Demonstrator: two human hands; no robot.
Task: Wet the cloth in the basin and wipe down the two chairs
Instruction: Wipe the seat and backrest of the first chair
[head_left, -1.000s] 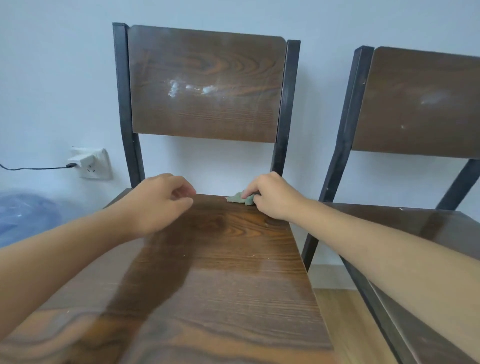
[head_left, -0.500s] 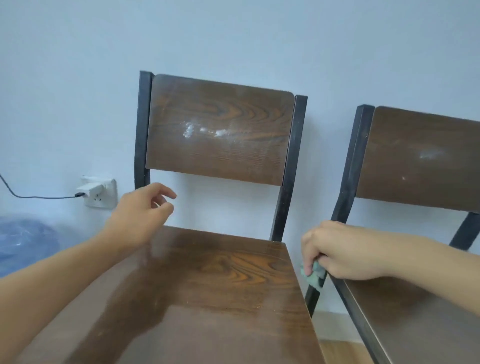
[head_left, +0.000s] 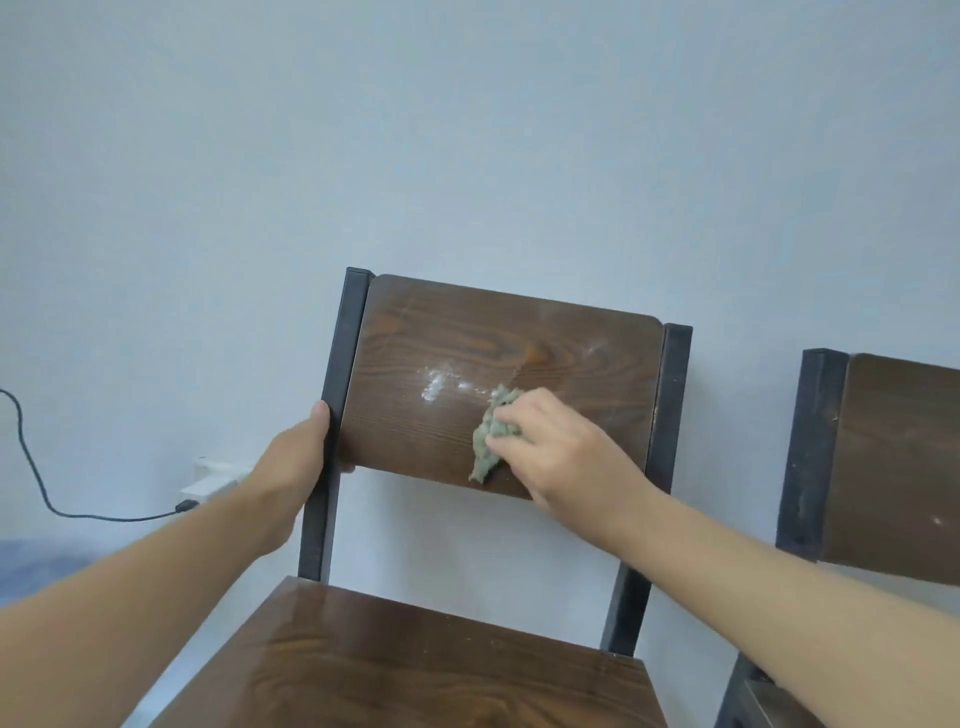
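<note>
Two dark wooden chairs with black metal frames stand against the wall. On the left chair's backrest (head_left: 571, 358) there is a white dusty smear (head_left: 436, 387). My right hand (head_left: 556, 447) holds a crumpled grey-green cloth (head_left: 493, 431) and presses it against that backrest, just right of the smear. My left hand (head_left: 296, 457) grips the black left post (head_left: 343, 343) of the same chair. The glossy seat (head_left: 415, 670) lies below my arms. Only part of the right chair (head_left: 893, 457) shows at the frame's edge. The basin is out of view.
A white wall socket (head_left: 213, 480) with a plug and black cable (head_left: 36, 467) sits low on the wall at the left. Something blue (head_left: 26, 566) lies at the far left edge. A pale wall stands close behind the chairs.
My right hand has risen with the cloth from beside the seat's right edge to the backrest. My left hand went from hovering open above the seat to gripping the left post. The view tilted up.
</note>
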